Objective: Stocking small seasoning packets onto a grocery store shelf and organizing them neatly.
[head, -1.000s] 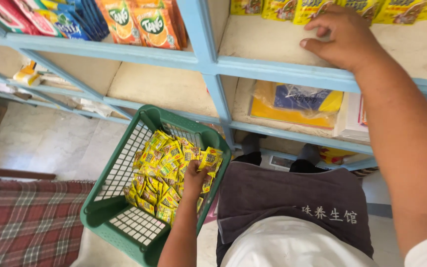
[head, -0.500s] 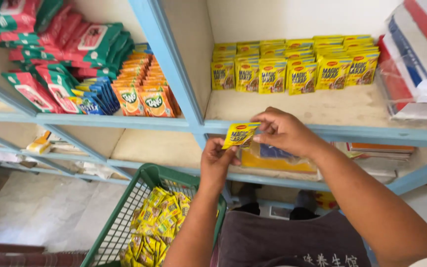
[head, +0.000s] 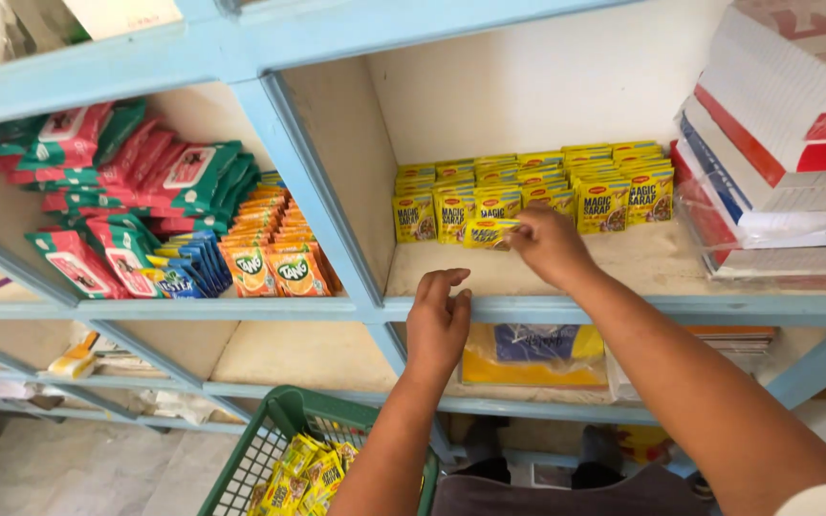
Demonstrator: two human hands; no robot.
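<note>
Blue shelving (head: 241,308) fills the frame, so start at the upper left: red and green packets (head: 97,186) lie heaped in that compartment, with orange drink sachets (head: 274,253) and a few blue ones (head: 188,263) standing in rows toward its right end. Lower left, the shelf below holds only scattered small items, too blurred to name.

At the bottom centre, the green basket (head: 270,449) has many yellow sachets (head: 303,473) in it, so by the look of it much of the stocking is left for you.

Your left hand (head: 437,320) hangs in the centre of the frame, just in front of the shelf edge, fingers loosely spread and clamped on nothing.

Right of centre, your right hand (head: 547,244) reaches into the middle compartment and pinches 1 yellow sachet (head: 488,232) between thumb and fingers. That sachet lies tilted, level with the front row. Behind it, yellow sachets in rows (head: 537,191) stand upright against the back wall, several rows deep; judging from this, part of the shelf is filled, while bare board shows in front.

Below that compartment lies a flat yellow and blue pack (head: 528,354).

At the far right, stacked white, red and blue boxes (head: 776,153) sit beside the rows.
</note>
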